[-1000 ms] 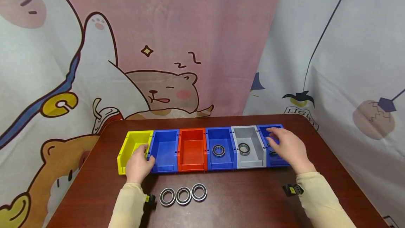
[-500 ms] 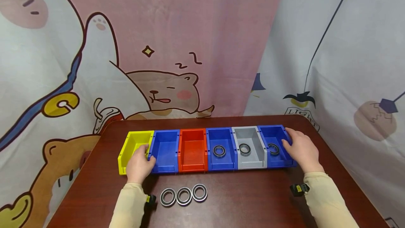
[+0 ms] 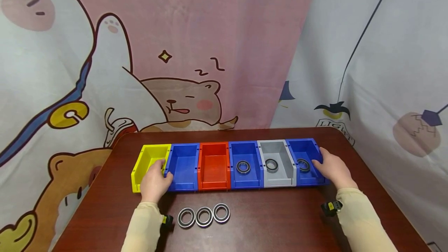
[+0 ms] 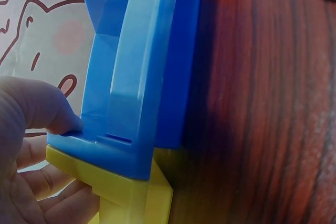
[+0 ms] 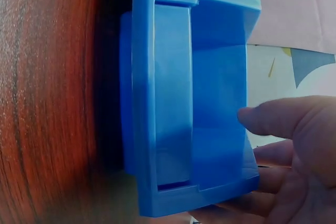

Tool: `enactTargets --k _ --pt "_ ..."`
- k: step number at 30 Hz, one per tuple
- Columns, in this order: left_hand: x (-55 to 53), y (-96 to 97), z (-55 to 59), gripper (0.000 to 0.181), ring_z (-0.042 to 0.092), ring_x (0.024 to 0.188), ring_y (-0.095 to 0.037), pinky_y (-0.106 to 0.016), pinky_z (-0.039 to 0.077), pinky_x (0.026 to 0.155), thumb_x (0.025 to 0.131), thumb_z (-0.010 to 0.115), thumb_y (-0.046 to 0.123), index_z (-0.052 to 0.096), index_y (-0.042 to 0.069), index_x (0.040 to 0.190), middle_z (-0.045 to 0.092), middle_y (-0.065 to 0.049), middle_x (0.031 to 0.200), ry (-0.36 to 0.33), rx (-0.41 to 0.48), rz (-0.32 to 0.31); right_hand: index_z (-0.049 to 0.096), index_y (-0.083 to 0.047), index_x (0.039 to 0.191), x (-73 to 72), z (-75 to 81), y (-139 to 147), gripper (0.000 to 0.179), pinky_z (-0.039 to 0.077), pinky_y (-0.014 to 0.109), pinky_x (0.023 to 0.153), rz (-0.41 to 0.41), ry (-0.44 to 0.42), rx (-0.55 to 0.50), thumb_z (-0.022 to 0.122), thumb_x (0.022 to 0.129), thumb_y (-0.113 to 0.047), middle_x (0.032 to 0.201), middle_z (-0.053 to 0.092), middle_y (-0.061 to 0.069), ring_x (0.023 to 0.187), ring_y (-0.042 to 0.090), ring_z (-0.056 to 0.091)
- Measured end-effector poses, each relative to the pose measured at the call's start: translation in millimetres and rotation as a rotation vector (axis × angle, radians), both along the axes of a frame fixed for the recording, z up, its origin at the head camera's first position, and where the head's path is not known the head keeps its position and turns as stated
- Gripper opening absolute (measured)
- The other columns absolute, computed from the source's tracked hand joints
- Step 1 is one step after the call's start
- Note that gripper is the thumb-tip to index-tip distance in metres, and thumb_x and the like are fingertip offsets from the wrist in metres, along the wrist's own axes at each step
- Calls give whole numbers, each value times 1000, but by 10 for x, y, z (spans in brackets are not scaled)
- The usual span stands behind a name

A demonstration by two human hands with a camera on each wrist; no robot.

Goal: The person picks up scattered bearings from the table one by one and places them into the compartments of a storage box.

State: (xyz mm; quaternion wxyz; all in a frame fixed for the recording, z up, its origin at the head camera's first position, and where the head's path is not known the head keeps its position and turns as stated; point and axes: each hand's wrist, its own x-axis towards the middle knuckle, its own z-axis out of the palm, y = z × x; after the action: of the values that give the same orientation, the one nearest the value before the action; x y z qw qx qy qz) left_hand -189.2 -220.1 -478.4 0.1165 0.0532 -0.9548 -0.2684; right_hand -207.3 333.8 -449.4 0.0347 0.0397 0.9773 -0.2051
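Note:
My left hand (image 3: 155, 181) grips the shared wall between the yellow bin (image 3: 138, 178) and the blue bin (image 3: 185, 166) beside it. In the left wrist view the thumb (image 4: 50, 109) lies over the blue side and the fingers reach into the yellow one. At the row's other end, my right hand (image 3: 336, 167) holds the outer wall of the rightmost blue bin (image 5: 173, 98), thumb at the rim and fingers outside. That bin contains a ball bearing (image 3: 304, 171). More bearings lie in the grey bin, bearing (image 3: 272, 171), and the middle blue bin, bearing (image 3: 238, 167).
Between them stands a red bin (image 3: 214, 166), joined into the same row with the grey bin (image 3: 279, 182). Three loose bearings (image 3: 204, 225) lie side by side on the brown table (image 3: 266, 221) in front. A cartoon-printed curtain (image 3: 245, 49) hangs behind.
My right hand has moved right, from above the rightmost blue bin to its outer wall, uncovering the bearing inside. The left hand has kept its place.

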Motion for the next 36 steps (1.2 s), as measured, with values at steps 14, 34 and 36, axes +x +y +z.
enactTargets --k 14,34,36 --pt "1 13 16 53 59 110 -43 -57 47 92 86 66 16 53 -6 133 60 -28 126 2 -3 -12 33 20 140 -23 -38 30 50 38 68 97 4 45 21 45 97 -5 133 40 46 120 60 43" --pt "90 -10 -19 58 53 119 -46 -59 43 97 89 64 14 48 -5 141 54 -31 133 30 -21 -63 30 17 143 -14 -28 -11 51 37 67 98 -26 3 12 43 99 -3 135 40 44 122 60 42" --pt "104 -19 -28 59 52 121 -47 -59 42 99 89 64 14 46 -5 142 53 -31 134 26 -14 -76 30 17 144 -13 -24 -13 51 37 67 98 -27 -4 13 43 99 -3 136 39 44 122 60 42"
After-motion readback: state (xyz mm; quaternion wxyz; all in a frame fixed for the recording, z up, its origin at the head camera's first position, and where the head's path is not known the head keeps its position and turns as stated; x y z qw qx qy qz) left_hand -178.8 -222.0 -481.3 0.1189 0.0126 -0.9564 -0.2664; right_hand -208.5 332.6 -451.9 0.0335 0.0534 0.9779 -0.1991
